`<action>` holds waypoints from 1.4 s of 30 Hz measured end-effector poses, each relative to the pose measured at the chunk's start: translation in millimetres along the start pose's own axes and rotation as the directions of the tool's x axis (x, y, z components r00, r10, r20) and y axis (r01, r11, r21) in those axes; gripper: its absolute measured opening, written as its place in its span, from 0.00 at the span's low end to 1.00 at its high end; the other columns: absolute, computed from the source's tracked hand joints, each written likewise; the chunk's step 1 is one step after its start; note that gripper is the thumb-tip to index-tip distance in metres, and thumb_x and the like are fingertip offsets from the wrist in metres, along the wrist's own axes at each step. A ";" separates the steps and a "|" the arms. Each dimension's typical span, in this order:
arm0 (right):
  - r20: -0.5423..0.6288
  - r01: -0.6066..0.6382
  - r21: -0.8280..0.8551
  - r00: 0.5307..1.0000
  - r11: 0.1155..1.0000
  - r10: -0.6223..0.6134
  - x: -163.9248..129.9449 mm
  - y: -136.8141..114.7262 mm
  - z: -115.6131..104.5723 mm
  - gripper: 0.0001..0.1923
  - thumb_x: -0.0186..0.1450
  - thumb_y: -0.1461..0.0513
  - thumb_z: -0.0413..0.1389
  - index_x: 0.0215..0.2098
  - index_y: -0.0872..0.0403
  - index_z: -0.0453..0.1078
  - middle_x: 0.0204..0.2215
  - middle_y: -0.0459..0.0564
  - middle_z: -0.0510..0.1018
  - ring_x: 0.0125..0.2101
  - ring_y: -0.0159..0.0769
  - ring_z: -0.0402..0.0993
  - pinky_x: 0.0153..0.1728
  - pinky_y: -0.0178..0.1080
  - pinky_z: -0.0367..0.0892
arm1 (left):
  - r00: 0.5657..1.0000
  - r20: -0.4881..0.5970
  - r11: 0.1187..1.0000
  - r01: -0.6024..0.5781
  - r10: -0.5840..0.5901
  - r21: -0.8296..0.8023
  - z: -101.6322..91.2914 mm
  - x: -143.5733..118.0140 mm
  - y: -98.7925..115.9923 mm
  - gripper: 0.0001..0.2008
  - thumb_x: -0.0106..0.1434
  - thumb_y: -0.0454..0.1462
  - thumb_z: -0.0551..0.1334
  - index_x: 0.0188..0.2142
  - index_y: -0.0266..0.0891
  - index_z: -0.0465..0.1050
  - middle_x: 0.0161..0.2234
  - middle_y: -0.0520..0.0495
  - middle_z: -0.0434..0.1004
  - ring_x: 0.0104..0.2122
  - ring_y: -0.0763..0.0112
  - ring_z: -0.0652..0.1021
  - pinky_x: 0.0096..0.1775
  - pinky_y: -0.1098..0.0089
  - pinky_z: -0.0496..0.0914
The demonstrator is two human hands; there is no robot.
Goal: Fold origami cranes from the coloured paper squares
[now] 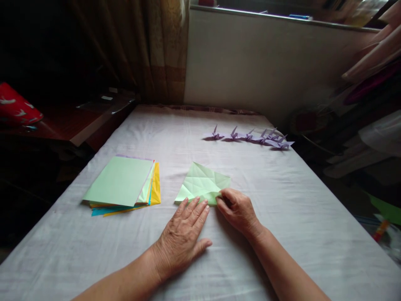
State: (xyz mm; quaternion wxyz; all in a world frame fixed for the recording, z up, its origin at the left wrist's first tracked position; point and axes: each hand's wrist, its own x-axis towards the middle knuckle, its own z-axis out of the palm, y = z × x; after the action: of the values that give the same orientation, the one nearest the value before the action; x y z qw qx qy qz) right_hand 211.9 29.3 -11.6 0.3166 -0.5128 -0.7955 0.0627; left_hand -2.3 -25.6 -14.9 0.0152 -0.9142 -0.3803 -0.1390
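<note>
A light green sheet of origami paper point(200, 179) with crossing crease lines lies on the cloth-covered table. My left hand point(184, 232) rests flat, fingertips on the paper's near edge and thumb spread to the right. At the near right corner, my right hand point(236, 209) is closed, thumb and forefinger pinching the paper. The near edge looks slightly raised between the hands. Part of that edge is hidden under my fingers.
A stack of coloured paper point(120, 182), pale green on top, lies to the left. Several folded purple paper cranes point(249, 136) stand in a row at the back right. A dark wooden table point(90, 125) adjoins on the left; a curtain point(156, 50) hangs behind.
</note>
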 end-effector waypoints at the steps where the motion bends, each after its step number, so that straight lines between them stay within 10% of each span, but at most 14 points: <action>1: 0.000 0.010 -0.010 1.000 1.000 -0.010 -0.4 0.0 -0.1 0.11 0.64 0.62 0.51 0.23 0.51 0.62 0.19 0.43 0.69 0.20 0.30 0.64 0.26 0.33 0.57 | 1.000 0.006 1.000 0.008 -0.008 -0.006 0.5 -0.8 -0.9 0.32 0.69 0.51 0.53 0.65 0.34 0.56 0.67 0.41 0.57 0.67 0.56 0.56 0.65 0.53 0.52; 11: -0.022 0.014 0.051 1.000 0.999 -0.012 -0.6 1.2 4.9 0.06 0.63 0.65 0.53 0.28 0.51 0.65 0.36 0.49 0.81 0.36 0.37 0.77 0.40 0.38 0.68 | 0.997 0.058 0.998 0.047 -0.044 -0.043 3.3 -2.2 -4.9 0.38 0.67 0.56 0.53 0.66 0.34 0.52 0.67 0.41 0.55 0.67 0.57 0.55 0.66 0.57 0.51; 42: -0.019 -0.131 -0.116 0.991 0.985 0.129 5.0 -1.4 11.5 0.08 0.65 0.61 0.54 0.28 0.51 0.68 0.34 0.48 0.78 0.34 0.37 0.73 0.39 0.39 0.61 | 0.993 0.082 0.996 0.083 -0.080 -0.033 3.8 -0.1 -5.7 0.39 0.66 0.57 0.51 0.67 0.33 0.51 0.68 0.40 0.53 0.68 0.58 0.53 0.66 0.57 0.43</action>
State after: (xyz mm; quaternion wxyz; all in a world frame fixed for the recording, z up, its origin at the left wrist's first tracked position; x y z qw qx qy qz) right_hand 202.9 35.5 -17.9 0.2858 -0.5816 -0.7609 0.0337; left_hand -5.4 -21.2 -19.1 -0.0225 -0.9029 -0.4150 -0.1094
